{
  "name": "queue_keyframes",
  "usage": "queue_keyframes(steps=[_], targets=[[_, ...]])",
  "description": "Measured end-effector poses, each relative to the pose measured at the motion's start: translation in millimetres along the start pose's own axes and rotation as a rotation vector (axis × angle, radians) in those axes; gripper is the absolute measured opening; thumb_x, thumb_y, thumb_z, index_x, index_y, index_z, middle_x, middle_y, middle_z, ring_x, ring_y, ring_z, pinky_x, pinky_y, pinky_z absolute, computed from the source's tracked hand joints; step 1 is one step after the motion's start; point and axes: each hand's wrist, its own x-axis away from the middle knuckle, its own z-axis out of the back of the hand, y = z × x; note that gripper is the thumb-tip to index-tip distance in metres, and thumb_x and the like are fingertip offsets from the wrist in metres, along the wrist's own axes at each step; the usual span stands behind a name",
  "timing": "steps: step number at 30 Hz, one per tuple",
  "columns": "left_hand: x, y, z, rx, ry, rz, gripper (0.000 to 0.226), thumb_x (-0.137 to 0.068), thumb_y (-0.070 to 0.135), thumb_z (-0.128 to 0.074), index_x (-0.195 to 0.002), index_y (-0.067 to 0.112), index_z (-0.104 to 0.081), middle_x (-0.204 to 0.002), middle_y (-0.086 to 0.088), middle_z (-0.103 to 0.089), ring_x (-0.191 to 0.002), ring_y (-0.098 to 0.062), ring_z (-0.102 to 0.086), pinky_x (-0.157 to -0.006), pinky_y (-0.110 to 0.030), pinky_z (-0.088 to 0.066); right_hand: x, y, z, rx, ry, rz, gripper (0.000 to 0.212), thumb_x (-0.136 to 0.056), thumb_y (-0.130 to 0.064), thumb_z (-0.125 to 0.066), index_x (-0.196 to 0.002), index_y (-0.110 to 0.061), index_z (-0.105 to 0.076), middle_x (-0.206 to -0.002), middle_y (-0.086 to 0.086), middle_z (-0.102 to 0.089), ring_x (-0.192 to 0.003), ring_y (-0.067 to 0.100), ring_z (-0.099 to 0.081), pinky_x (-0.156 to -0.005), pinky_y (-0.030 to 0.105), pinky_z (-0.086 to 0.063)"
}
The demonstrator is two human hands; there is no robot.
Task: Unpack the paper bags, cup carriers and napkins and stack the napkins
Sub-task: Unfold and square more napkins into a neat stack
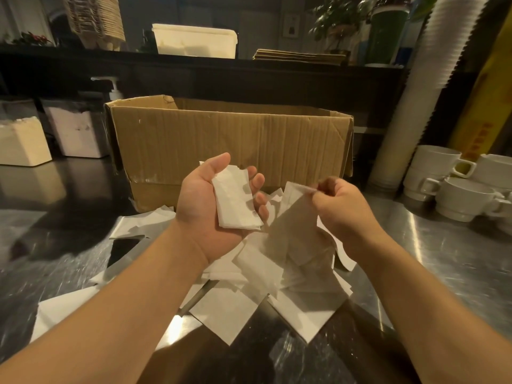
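Left hand [210,200] palm up above tabletop [448,259]; small stack of folded napkins [235,200] lying in palm, fingers curled loosely round its far edge, thumb raised clear. Grip: cradling the stack.

Right hand [340,206] just beside left, at similar height. Grip narrow: thumb and fingertips pinching top corner of single napkin [293,217], which hung down unfolded toward pile. Lower end of that napkin touching or overlapping loose ones beneath; could not tell which.

Loose napkins [249,295] scattered in overlapping heap on steel tabletop, directly below both hands and spreading toward near-left edge. Orientation mixed, some flat, some creased.

Cardboard box [230,142] upright behind heap, flaps open, contents not visible from this angle. Heap's far edge reaching box's front wall.

Dark flat object [122,249], possibly a phone, on tabletop left of heap, partly under a napkin.

White cups [457,189] stacked at right, well apart from napkins. Tall sleeve of paper cups [415,101] leaning beside them. Two white containers [50,134] at left rear. On shelf behind: white tub [194,41], flat stack of brown paper bags [299,54], stack of pulp cup carriers [97,20].
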Motion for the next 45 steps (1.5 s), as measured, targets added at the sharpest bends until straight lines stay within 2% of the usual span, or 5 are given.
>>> queue_keyframes(steps=[7, 10, 16, 27, 45], targets=[[-0.2, 0.2, -0.9, -0.013, -0.003, -0.007, 0.048, -0.084, 0.043, -0.06, -0.12, 0.011, -0.062, -0.099, -0.009, -0.063, -0.075, -0.024, -0.055, -0.074, -0.037, -0.044, 1.7, -11.6, 12.1, -0.569, -0.119, -0.136, 0.01, -0.099, -0.019, -0.063, -0.105, -0.019, -0.071, -0.099, 0.002, -0.074, -0.087, 0.021, -0.071, -0.067, 0.036, -0.062], [0.1, 0.1, -1.0, -0.009, -0.003, 0.001, 0.047, -0.084, 0.043, -0.06, -0.119, 0.011, -0.062, -0.099, -0.009, -0.063, -0.075, -0.024, -0.055, -0.075, -0.036, -0.045, 3.5, -8.2, 9.1, -0.331, -0.185, -0.104, 0.009, -0.096, -0.022, -0.067, -0.103, -0.02, -0.072, -0.091, -0.003, -0.076, -0.081, 0.015, -0.073, -0.064, 0.03, -0.06], [-0.5, -0.5, -0.8, -0.005, -0.001, 0.0, 0.046, -0.085, 0.043, -0.06, -0.118, 0.01, -0.062, -0.1, -0.009, -0.063, -0.075, -0.024, -0.055, -0.076, -0.037, -0.044, 4.2, 3.4, -8.9, 0.412, -0.134, 0.124, 0.037, -0.097, -0.01, -0.066, -0.13, -0.026, -0.06, -0.114, -0.008, -0.06, -0.109, 0.018, -0.059, -0.089, 0.026, -0.053], [-1.7, -0.8, 0.2, -0.017, 0.0, 0.007, 0.047, -0.086, 0.043, -0.06, -0.12, 0.011, -0.062, -0.099, -0.009, -0.064, -0.074, -0.023, -0.057, -0.074, -0.037, -0.045, 0.6, 12.2, -10.0, 0.374, -0.075, 0.135, 0.028, -0.094, -0.023, -0.073, -0.12, -0.026, -0.062, -0.102, -0.01, -0.061, -0.087, 0.009, -0.058, -0.069, 0.016, -0.049], [-0.2, -1.6, -2.4, -0.022, 0.016, 0.0, 0.046, -0.083, 0.042, -0.06, -0.117, 0.011, -0.062, -0.097, -0.009, -0.064, -0.074, -0.024, -0.055, -0.073, -0.036, -0.044, 5.7, 6.8, -8.3, 0.193, -0.101, 0.288, 0.026, -0.094, -0.006, -0.07, -0.104, -0.029, -0.066, -0.099, -0.015, -0.065, -0.092, 0.009, -0.063, -0.072, 0.015, -0.057]])
